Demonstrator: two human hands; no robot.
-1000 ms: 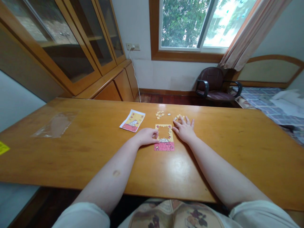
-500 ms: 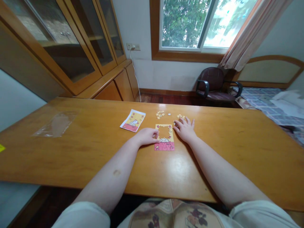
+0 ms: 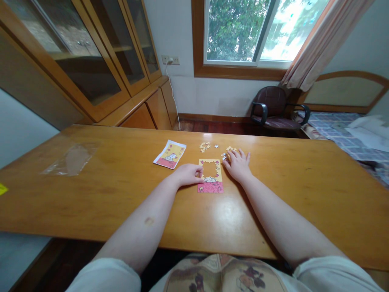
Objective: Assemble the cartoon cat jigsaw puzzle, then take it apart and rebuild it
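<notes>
Table (image 3: 91,202): brown wood, beneath the fingers of the left hand (image 3: 187,174) and right hand (image 3: 239,165).
Wrapper (image 3: 73,159): see-through, well left of the left fingers.
Picture sheet (image 3: 170,155): left of the left fingers and farther off.
Puzzle (image 3: 212,187): between both hands' fingers, upper middle unfilled.
Left fingers: bent at the puzzle's left edge; cannot tell whether they pinch anything.
Right fingers: spread, unclenched.
Loose pieces (image 3: 224,156): beside the right fingertips; others farther off.

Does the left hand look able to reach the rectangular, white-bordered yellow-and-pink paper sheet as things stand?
Probably yes: the left hand is at the rectangular yellow-and-pink jigsaw puzzle, and the paper sheet lies close by, with nothing visible between hand and sheet.
</notes>
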